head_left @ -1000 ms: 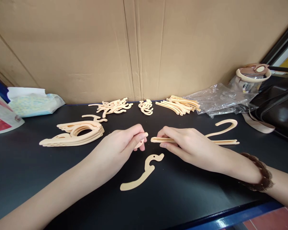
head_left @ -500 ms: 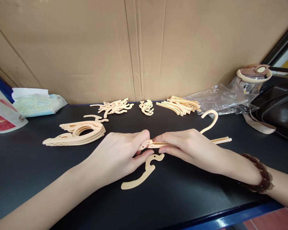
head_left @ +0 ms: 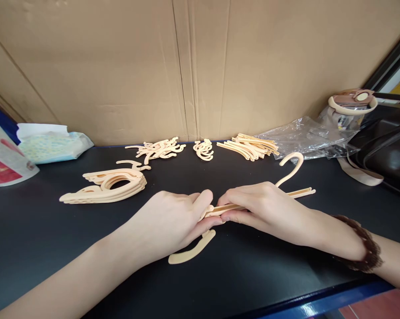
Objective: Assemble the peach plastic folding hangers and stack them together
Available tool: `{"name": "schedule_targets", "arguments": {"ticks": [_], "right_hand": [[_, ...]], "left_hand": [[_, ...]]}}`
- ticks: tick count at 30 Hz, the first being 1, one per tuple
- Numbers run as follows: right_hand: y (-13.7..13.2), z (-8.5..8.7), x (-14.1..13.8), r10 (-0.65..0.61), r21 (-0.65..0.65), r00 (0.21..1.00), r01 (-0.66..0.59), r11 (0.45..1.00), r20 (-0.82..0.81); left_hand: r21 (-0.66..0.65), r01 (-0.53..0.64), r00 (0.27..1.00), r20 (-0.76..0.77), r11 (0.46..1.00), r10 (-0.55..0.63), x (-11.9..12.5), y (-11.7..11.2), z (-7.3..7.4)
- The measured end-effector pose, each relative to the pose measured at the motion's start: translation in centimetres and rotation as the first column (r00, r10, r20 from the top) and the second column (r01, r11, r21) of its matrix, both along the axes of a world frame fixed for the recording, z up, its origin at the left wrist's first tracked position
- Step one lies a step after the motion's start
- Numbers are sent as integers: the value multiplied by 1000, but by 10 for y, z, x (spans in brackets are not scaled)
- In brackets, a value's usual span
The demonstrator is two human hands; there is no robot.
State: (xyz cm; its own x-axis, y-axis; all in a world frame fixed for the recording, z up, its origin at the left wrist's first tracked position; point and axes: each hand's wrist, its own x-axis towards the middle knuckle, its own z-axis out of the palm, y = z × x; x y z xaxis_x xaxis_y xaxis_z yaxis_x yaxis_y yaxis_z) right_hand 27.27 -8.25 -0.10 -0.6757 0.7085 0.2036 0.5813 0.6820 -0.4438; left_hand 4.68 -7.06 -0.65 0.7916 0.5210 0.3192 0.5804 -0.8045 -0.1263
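Note:
Both hands meet at the middle of the black table [head_left: 36, 230]. My right hand [head_left: 262, 208] is closed on a cream plastic hanger bar with a hook [head_left: 291, 170] that sticks up behind it. Pinched in my left hand [head_left: 175, 221] is a small cream piece [head_left: 209, 209], pressed against the near end of that bar. A loose curved hanger arm [head_left: 191, 251] lies on the table just below my left fingers.
A stack of finished folded hangers [head_left: 106, 184] lies at the left. Piles of cream parts sit along the back: curved arms [head_left: 158, 148], small hooks [head_left: 203, 149], straight bars [head_left: 249, 146]. A clear plastic bag [head_left: 302, 135], a bottle [head_left: 351, 106] and a dark bag [head_left: 386, 141] are at the right; packets [head_left: 50, 141] at the left. A cardboard wall stands behind.
My hands came together: the left hand's small piece now meets the end of the bar. The right hand turned the bar so the hook stands up, and both hands moved nearer.

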Motion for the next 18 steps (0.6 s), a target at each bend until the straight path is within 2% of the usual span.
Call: {"name": "schedule_targets", "arguments": {"ticks": [7,14,18], "right_hand": [[1,2,2,39,-11,998,-40,999,-55],[-1,4,2,60,-57,997,-63,996,-53],[-3,7,2,36,-94,998,-42,995,-58]], "left_hand": [[136,22,1000,-20,990,-20,0,-1,12],[3,37,997,-61,999,-36,1,-1,4],[29,40,998,-55,999,-38,1,-1,8]]}}
